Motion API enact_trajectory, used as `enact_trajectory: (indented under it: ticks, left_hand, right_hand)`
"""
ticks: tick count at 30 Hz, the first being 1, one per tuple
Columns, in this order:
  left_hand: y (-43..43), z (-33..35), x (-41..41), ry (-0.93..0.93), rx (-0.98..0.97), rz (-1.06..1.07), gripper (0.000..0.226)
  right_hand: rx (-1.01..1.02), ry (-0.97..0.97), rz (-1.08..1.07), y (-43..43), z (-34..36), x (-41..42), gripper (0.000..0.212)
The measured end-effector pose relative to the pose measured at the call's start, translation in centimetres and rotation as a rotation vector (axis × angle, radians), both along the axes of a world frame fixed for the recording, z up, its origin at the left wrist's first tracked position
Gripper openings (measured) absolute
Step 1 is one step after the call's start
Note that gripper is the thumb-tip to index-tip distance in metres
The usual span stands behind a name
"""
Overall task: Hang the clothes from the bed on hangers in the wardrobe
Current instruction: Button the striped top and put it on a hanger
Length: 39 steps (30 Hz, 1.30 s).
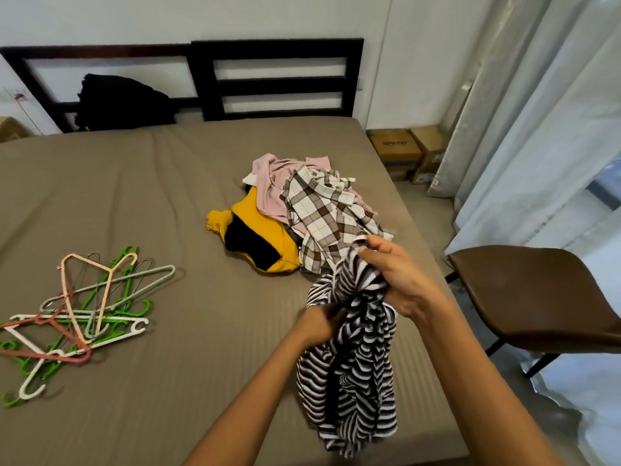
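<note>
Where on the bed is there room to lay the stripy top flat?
Bare sheet lies between the hangers and the clothes pile, down to the near edge of the bed, and up by the headboard. It is crowded on the right, where both hands hold the stripy top beside the pile.

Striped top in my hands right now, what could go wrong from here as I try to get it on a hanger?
1. The striped top is bunched between both hands, right hand and left hand, so finding the neckline may take fumbling.
2. The hangers lie tangled in a pile out to the left; pulling one may drag others along.
3. The top's lower part hangs near the bed edge and could snag or slip floorward.
</note>
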<state>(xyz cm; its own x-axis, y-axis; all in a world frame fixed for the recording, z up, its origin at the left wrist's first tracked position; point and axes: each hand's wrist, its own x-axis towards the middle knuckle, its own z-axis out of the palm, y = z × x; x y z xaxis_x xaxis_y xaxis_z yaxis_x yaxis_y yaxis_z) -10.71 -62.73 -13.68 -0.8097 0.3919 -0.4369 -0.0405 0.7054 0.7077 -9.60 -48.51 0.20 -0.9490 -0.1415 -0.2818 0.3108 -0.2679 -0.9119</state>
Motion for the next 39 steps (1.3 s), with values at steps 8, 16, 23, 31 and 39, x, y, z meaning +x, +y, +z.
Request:
enact_trajectory:
  ticks: [8,16,23,31,39]
  left_hand:
    - [-0.7,-1.7,-1.7,0.017,-0.469,0.329,0.053]
    - [-6.0,-0.5,-4.3,0.174,-0.320,0.301,0.036]
    - [-8.7,10.1,-8.2,-0.029,0.275,0.352,0.040]
    - [-5.6,11.7,-8.1,-0.333,0.848,0.335,0.056]
    - [-4.4,10.9,-10.4,-0.361,0.881,0.537,0.042]
  right_hand:
    - [-0.052,0.146,-0.038,0.9,1.7,-0.1,0.015]
    - [0.365,0.120,-0.315,4.3,-1.4,-0.7,0.021]
    - [0.698,0.078,-0.505,6.0,-3.5,-0.5,0.028]
    - [0.876,0.261,0.145,1.0,-4.9,-2.6,0.029]
    - [0.880,0.082,0.285,-0.1,-8.3,-3.7,0.023]
